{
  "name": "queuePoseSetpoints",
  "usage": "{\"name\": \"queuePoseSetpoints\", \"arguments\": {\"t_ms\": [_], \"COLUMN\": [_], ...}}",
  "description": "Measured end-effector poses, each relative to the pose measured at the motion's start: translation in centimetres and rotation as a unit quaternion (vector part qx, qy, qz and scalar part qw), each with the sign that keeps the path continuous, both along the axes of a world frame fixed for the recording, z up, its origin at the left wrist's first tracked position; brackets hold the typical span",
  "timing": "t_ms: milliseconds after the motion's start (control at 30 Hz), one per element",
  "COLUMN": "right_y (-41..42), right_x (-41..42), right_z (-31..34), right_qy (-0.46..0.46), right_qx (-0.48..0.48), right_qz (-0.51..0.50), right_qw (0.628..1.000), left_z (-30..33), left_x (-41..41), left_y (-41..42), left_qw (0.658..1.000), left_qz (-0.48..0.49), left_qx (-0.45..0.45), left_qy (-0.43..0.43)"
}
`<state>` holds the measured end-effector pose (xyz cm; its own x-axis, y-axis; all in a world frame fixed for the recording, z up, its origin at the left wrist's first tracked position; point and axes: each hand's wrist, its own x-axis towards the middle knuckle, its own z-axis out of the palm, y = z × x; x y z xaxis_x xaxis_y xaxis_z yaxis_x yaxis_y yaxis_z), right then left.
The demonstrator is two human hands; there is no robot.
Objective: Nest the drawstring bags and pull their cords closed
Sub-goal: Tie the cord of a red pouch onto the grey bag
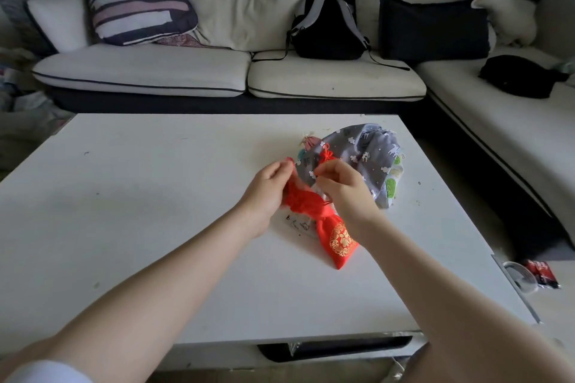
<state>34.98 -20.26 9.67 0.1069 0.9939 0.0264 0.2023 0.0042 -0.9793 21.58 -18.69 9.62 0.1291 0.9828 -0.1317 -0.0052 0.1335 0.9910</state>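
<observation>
Red cloth with a gold print, the small drawstring bag [326, 227] lies on our white desk [155, 196]. Our left hand [267, 190] grips its gathered mouth; our right hand [342, 186] pinches the red cord [326, 154]. Just behind lies the grey printed bag [370, 152].

Left forearm [174, 261]: bare from wrist to past the elbow; no watch, no band.
Right forearm [435, 274]: bare likewise; no sleeve in view along its length.
Left sleeve [46, 371]: white cloth, smooth, rounded hem, seen only at the lower left corner of the view; short, ends above the elbow.
Left hand [267, 190]: no glove, no ring visible.
Right hand [342, 186]: no glove, no ring visible; nails too small to judge.
Markings: none seen on cloth.
</observation>
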Motion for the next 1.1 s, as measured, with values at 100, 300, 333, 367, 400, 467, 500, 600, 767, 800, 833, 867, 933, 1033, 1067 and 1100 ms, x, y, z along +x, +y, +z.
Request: {"name": "queuePoseSetpoints", "arguments": {"t_ms": [100, 300, 333, 367, 400, 467, 500, 600, 767, 800, 833, 867, 933, 1033, 1067, 1100], "right_y": [0.5, 1.2, 1.3, 1.4, 1.5, 1.8, 1.9, 1.9, 1.7, 1.6, 1.6, 1.4, 1.1, 0.9, 0.9, 0.8], "right_x": [0.1, 0.4, 0.2, 0.0, -0.1, -0.2, -0.3, -0.9, -0.8, -0.5, -0.1, 0.4, 0.9, 1.3, 1.3, 1.3], "right_z": [1.1, 2.8, 3.1, 3.2, 3.3, 3.2, 3.2, 3.5, 3.8, 3.8, 3.9, 3.9, 3.9, 3.6, 3.6, 3.5], "right_qy": [0.076, -0.001, 0.006, 0.018, 0.027, 0.006, -0.015, -0.069, -0.120, -0.170, -0.231, -0.288, -0.359, -0.406, -0.401, -0.386], "right_qx": [-0.041, 0.016, 0.015, 0.015, 0.018, 0.028, 0.034, 0.047, 0.000, 0.000, 0.005, 0.009, 0.010, 0.041, 0.051, 0.059], "right_qz": [0.022, 0.068, 0.073, 0.081, 0.091, 0.112, 0.124, 0.165, 0.178, 0.166, 0.160, 0.162, 0.176, 0.160, 0.159, 0.167], "right_qw": [0.996, 0.998, 0.997, 0.996, 0.995, 0.993, 0.992, 0.983, 0.977, 0.971, 0.960, 0.944, 0.917, 0.899, 0.901, 0.905], "left_z": [0.0, -0.1, -0.1, 0.0, 0.0, 0.2, 0.3, 0.5, 0.2, 0.2, 0.2, 0.2, 0.2, 0.1, 0.1, 0.0], "left_x": [0.0, -0.3, -0.3, -0.2, -0.1, 0.1, 0.2, 0.2, -0.3, -0.5, -0.7, -1.0, -1.3, -1.4, -1.3, -1.3], "left_y": [-0.5, -0.7, -0.7, -0.8, -0.9, -1.0, -1.0, -1.2, -1.0, -0.9, -0.9, -0.8, -0.6, -0.5, -0.5, -0.5], "left_qw": [0.995, 0.982, 0.980, 0.978, 0.977, 0.976, 0.975, 0.969, 0.972, 0.979, 0.985, 0.989, 0.995, 0.997, 0.998, 0.998], "left_qz": [-0.082, -0.129, -0.131, -0.134, -0.136, -0.142, -0.145, -0.158, -0.127, -0.109, -0.090, -0.076, -0.060, -0.053, -0.047, -0.042], "left_qx": [0.039, 0.058, 0.062, 0.067, 0.070, 0.067, 0.063, 0.055, 0.057, 0.052, 0.044, 0.033, 0.014, -0.014, -0.029, -0.045], "left_qy": [0.032, 0.128, 0.135, 0.142, 0.148, 0.153, 0.154, 0.180, 0.191, 0.165, 0.142, 0.120, 0.084, 0.054, 0.036, 0.014]}}
